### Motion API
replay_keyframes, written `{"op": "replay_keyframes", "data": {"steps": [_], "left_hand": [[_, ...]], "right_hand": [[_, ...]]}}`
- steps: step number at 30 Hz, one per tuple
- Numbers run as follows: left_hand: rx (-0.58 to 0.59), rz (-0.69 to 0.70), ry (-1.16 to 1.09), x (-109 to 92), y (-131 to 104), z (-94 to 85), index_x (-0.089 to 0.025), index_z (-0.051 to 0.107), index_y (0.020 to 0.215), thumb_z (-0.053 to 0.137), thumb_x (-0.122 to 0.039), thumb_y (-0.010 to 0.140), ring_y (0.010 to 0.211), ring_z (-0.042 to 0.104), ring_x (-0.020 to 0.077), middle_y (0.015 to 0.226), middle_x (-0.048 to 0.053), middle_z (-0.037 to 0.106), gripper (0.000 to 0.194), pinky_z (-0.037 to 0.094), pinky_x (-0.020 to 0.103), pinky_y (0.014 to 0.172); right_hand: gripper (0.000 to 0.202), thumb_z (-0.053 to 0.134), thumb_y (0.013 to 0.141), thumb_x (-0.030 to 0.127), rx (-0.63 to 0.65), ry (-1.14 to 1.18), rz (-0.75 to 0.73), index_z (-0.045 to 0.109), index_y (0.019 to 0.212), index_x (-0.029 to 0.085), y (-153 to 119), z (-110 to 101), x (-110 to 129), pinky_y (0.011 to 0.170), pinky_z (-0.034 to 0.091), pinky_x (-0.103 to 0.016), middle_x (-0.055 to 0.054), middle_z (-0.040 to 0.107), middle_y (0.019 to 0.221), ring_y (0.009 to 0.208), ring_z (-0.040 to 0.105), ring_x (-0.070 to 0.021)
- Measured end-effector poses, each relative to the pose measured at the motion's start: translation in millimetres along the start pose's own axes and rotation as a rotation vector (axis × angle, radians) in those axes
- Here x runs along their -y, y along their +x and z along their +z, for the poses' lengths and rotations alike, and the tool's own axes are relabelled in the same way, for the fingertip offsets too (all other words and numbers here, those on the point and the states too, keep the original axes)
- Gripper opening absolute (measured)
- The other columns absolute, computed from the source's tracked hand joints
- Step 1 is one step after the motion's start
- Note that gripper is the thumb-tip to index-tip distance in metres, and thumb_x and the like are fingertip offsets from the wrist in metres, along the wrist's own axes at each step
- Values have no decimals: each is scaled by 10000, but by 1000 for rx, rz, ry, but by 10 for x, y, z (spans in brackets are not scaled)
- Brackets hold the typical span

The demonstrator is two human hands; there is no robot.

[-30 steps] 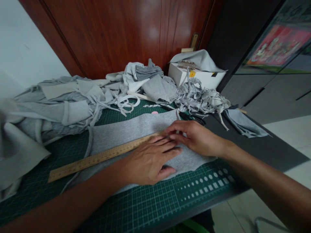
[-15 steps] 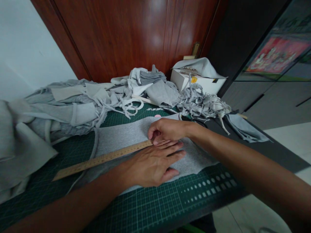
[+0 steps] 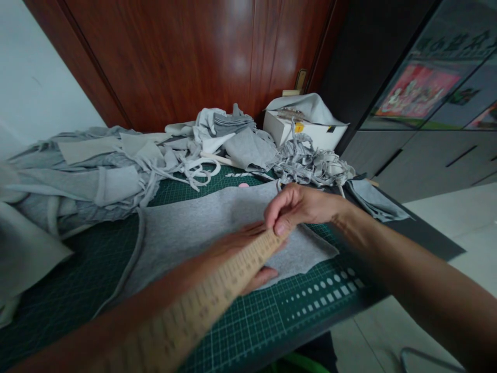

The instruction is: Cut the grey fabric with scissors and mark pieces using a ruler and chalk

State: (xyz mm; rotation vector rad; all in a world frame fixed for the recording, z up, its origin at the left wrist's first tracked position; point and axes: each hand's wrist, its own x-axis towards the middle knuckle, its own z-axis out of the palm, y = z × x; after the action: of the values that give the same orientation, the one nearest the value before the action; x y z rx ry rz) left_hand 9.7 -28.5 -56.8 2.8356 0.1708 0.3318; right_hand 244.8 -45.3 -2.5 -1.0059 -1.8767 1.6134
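A wooden ruler (image 3: pixel 217 290) is lifted off the cloth, its near end blurred and close to the camera. My right hand (image 3: pixel 289 210) pinches its far end between thumb and fingers. Under the ruler, my left hand (image 3: pixel 261 280) rests flat on a grey piece of fabric (image 3: pixel 194 220), thumb apart from the fingers. The ruler hides much of that hand. The fabric lies spread on a green cutting mat (image 3: pixel 248 321), with a thick rolled edge on its left side.
Heaped grey fabric pieces (image 3: pixel 89 171) line the back left. A white box (image 3: pixel 306 129) with cloth on top stands at the back, behind tangled grey strips (image 3: pixel 310 163). A pink disc (image 3: pixel 243 185) lies beyond the fabric. A folded grey cloth (image 3: pixel 376 199) lies near the right edge.
My right hand has raised the ruler from the fabric and swung its near end toward the camera, over my left arm. My left hand stays on the fabric. The view has shifted slightly right.
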Motion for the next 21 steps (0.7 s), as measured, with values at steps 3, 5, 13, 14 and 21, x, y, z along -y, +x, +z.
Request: {"op": "replay_keyframes", "data": {"steps": [3,5,13,14,21], "left_hand": [[28,40,-125,24,64,-63,-224,483,1533,615,-307,975,1527,424,250,1639,62,477,580,298,408,1278],[56,23,-165,61,97,-86,-227,547,1482,725,-286,907,1507,459,271,1614,116,505,605,326,476,1271],[16,-68,-391,241,75,-140,-206,737,1176,529,-112,994,1404,579,161,1488,72,645,293,432,382,1196],[16,-73,-439,254,74,-169,-218,749,1130,519,-134,1012,1367,611,156,1466,57,664,272,456,369,1168],[130,-94,-419,201,73,-369,-240,712,1151,933,-465,703,1398,592,286,1490,91,641,548,459,417,1149]], "right_hand": [[270,895,779,389,31,6,89,833,911,163,-244,54,-254,701,574,-256,-13,789,825,706,692,-139],[276,880,803,410,-29,-36,92,844,929,167,-371,79,-387,711,572,-258,-21,793,844,726,699,-145],[276,792,903,426,-237,-230,62,806,986,164,-667,130,-464,726,525,-267,-37,776,888,786,688,-162],[281,797,896,434,-261,-232,62,796,973,163,-675,146,-465,714,517,-264,-32,768,876,772,682,-159],[332,795,888,495,-364,-268,49,745,909,168,-685,247,-535,683,499,-264,-11,721,813,737,647,-155]]}}
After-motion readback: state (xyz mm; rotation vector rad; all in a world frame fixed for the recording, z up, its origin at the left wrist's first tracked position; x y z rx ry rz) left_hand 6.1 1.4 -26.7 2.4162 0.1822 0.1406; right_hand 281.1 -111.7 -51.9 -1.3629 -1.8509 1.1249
